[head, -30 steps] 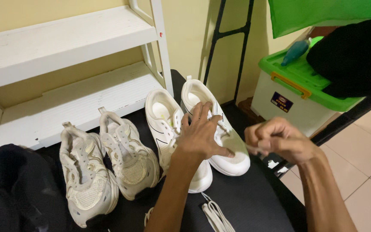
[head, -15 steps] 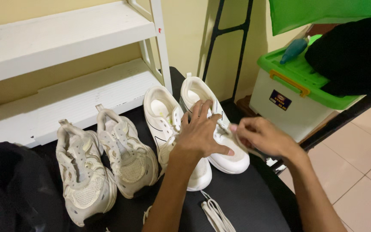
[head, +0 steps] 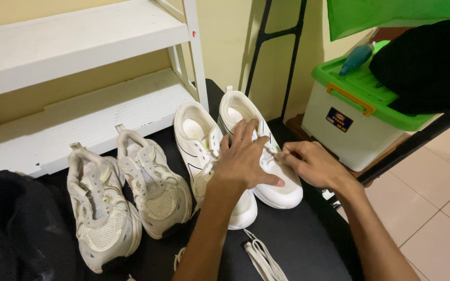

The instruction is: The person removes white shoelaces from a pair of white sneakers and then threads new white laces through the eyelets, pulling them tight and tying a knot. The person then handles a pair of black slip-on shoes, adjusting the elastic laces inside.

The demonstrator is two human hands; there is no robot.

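White sneaker [head: 282, 182] on the black table [head: 298, 244], both hands at its laces.
Left hand [head: 246, 161] rests spread flat over it; right hand [head: 313, 164] pinches a lace end.

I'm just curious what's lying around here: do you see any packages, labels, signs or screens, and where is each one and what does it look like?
Storage box: on the floor at the right, past the right hand; a whitish translucent tub with a green lid and an orange latch.
Label: on the box's front wall; a small dark rectangle with red and yellow marks.
No signs or screens are in view.
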